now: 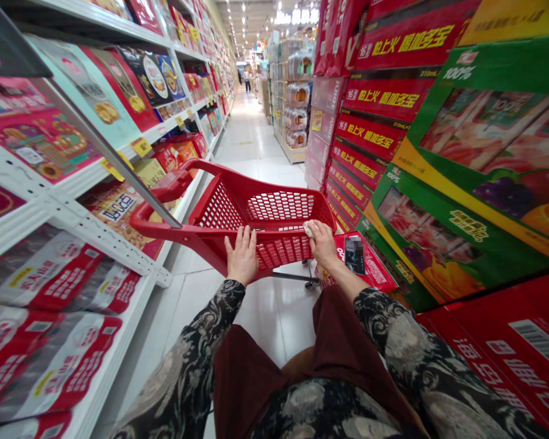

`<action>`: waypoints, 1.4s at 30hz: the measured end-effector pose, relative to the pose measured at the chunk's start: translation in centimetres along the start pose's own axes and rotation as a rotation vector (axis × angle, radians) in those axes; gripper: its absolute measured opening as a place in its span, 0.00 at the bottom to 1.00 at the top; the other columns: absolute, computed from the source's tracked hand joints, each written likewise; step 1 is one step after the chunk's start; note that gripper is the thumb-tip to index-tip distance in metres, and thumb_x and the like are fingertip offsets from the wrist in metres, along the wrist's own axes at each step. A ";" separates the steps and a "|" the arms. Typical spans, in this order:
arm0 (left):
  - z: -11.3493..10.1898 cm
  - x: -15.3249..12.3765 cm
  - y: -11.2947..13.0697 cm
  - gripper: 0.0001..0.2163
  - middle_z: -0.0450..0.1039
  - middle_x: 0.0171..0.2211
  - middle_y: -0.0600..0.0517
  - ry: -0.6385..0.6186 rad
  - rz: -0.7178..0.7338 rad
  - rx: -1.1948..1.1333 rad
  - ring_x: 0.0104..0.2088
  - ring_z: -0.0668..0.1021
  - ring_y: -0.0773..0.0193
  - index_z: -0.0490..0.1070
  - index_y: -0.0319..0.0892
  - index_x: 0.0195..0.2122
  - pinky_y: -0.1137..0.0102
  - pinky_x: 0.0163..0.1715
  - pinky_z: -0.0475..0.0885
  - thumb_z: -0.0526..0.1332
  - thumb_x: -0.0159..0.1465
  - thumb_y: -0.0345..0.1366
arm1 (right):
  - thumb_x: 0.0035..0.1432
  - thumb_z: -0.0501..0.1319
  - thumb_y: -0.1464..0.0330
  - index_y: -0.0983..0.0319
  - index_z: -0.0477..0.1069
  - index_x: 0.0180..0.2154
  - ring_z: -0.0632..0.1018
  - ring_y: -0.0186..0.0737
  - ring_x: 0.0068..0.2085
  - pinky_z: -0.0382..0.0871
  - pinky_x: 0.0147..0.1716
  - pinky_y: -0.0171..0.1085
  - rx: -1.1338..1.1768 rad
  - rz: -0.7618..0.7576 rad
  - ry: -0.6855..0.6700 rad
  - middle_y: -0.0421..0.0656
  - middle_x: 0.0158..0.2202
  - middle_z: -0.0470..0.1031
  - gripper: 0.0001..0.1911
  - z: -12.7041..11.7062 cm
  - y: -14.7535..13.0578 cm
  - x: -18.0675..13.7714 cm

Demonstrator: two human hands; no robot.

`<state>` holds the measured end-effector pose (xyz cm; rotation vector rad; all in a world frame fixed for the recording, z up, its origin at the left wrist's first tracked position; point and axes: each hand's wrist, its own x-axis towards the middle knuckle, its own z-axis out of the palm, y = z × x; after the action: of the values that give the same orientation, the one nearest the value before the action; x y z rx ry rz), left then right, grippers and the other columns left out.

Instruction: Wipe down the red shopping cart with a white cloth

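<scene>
A red plastic shopping cart [281, 201] with a perforated basket stands sideways across the aisle in front of me. My left hand [243, 256] lies on the near side of its basket, fingers stretched out and slightly apart. At the right end of the near rim, my right hand [324, 245] presses a small crumpled white cloth [308, 228], perhaps a tissue, against the cart with bent fingers. The inside of the basket that shows holds nothing. Just beyond my right wrist, a dark phone-like object [355, 255] lies on a red box [379, 268].
White shelving [141, 259] with boxed sweets and wrapped bottle packs [59, 268] lines the left. Stacked red drink cartons [370, 122] and green juice boxes [439, 213] crowd the right. A tiled aisle [251, 131] runs ahead, with a distant person [247, 79] in it.
</scene>
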<state>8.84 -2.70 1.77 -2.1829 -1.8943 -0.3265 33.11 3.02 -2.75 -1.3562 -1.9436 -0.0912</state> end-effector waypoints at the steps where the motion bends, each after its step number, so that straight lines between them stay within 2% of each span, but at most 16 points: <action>1: 0.0 0.0 0.2 0.29 0.47 0.65 0.42 0.000 -0.015 -0.003 0.65 0.49 0.52 0.51 0.34 0.62 0.43 0.60 0.39 0.49 0.57 0.30 | 0.54 0.51 0.77 0.64 0.64 0.53 0.62 0.46 0.56 0.58 0.56 0.47 0.016 -0.028 -0.022 0.50 0.55 0.64 0.24 0.3 -0.7 0.2; 5: -0.5 0.2 0.5 0.30 0.47 0.65 0.43 -0.022 -0.035 -0.010 0.65 0.49 0.52 0.51 0.36 0.62 0.43 0.59 0.40 0.50 0.57 0.31 | 0.56 0.52 0.76 0.63 0.63 0.54 0.62 0.45 0.56 0.58 0.56 0.45 0.057 -0.135 -0.109 0.50 0.56 0.63 0.23 1.5 -4.1 1.1; 7: -0.9 0.1 0.2 0.29 0.47 0.65 0.43 -0.040 -0.025 -0.006 0.65 0.49 0.52 0.52 0.37 0.62 0.43 0.60 0.40 0.50 0.57 0.32 | 0.56 0.52 0.76 0.62 0.63 0.55 0.62 0.45 0.56 0.58 0.55 0.46 0.050 -0.155 -0.126 0.49 0.56 0.63 0.24 1.5 -4.7 1.2; 11: -1.5 -0.1 -1.0 0.30 0.45 0.65 0.42 -0.023 -0.078 0.015 0.65 0.48 0.51 0.51 0.35 0.62 0.43 0.60 0.40 0.51 0.57 0.33 | 0.54 0.54 0.76 0.62 0.62 0.56 0.62 0.47 0.56 0.57 0.55 0.49 -0.015 -0.131 -0.132 0.50 0.57 0.62 0.26 0.3 -2.8 0.5; 16: -1.4 -0.3 -1.7 0.31 0.46 0.65 0.41 -0.024 -0.048 0.047 0.65 0.48 0.52 0.50 0.35 0.62 0.42 0.59 0.39 0.50 0.56 0.32 | 0.52 0.54 0.78 0.66 0.61 0.56 0.61 0.47 0.57 0.56 0.56 0.48 -0.073 -0.042 -0.109 0.53 0.57 0.61 0.27 -0.3 -1.1 0.0; 21: -1.5 -0.2 -1.4 0.32 0.45 0.65 0.42 -0.045 -0.043 0.085 0.65 0.47 0.52 0.49 0.36 0.62 0.43 0.59 0.41 0.52 0.54 0.32 | 0.56 0.50 0.79 0.66 0.64 0.53 0.62 0.44 0.55 0.56 0.56 0.46 -0.062 0.045 -0.074 0.53 0.54 0.64 0.23 0.5 -2.1 0.5; 25: -1.8 -0.2 -1.2 0.32 0.45 0.65 0.42 -0.046 -0.037 0.114 0.65 0.48 0.52 0.49 0.36 0.62 0.44 0.59 0.43 0.52 0.54 0.32 | 0.56 0.49 0.80 0.67 0.64 0.53 0.62 0.45 0.56 0.55 0.57 0.47 -0.045 0.044 -0.040 0.53 0.54 0.64 0.23 1.2 -2.6 0.6; 29: -2.0 -0.1 -1.0 0.33 0.46 0.65 0.42 -0.054 -0.045 0.127 0.65 0.49 0.51 0.49 0.36 0.63 0.44 0.59 0.45 0.51 0.54 0.32 | 0.53 0.49 0.80 0.67 0.62 0.55 0.61 0.45 0.57 0.55 0.58 0.49 0.031 -0.027 -0.050 0.53 0.55 0.64 0.26 2.0 -3.7 0.9; 36: -2.5 -0.3 -0.9 0.33 0.45 0.65 0.43 -0.094 -0.045 0.163 0.64 0.49 0.52 0.48 0.37 0.63 0.44 0.58 0.45 0.52 0.54 0.34 | 0.54 0.49 0.80 0.64 0.62 0.54 0.61 0.42 0.58 0.56 0.58 0.46 0.102 -0.181 -0.080 0.51 0.57 0.63 0.26 3.1 -7.4 1.4; 39: -2.4 -0.5 -1.0 0.32 0.45 0.65 0.43 -0.083 -0.035 0.171 0.65 0.49 0.52 0.48 0.37 0.63 0.43 0.58 0.44 0.51 0.55 0.33 | 0.55 0.51 0.79 0.63 0.63 0.55 0.61 0.44 0.58 0.56 0.57 0.47 0.055 -0.163 -0.061 0.51 0.58 0.61 0.25 2.5 -6.9 0.8; 42: -2.1 -0.7 -1.1 0.32 0.44 0.65 0.43 -0.066 -0.025 0.165 0.65 0.48 0.52 0.48 0.37 0.63 0.43 0.59 0.44 0.51 0.55 0.32 | 0.54 0.53 0.78 0.63 0.63 0.55 0.60 0.47 0.58 0.55 0.57 0.49 0.009 -0.082 -0.040 0.52 0.58 0.60 0.25 1.5 -5.1 0.0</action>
<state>7.60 -3.90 3.56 -2.0879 -1.9104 -0.0990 28.07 1.47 -2.08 -1.2819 -2.0307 -0.0956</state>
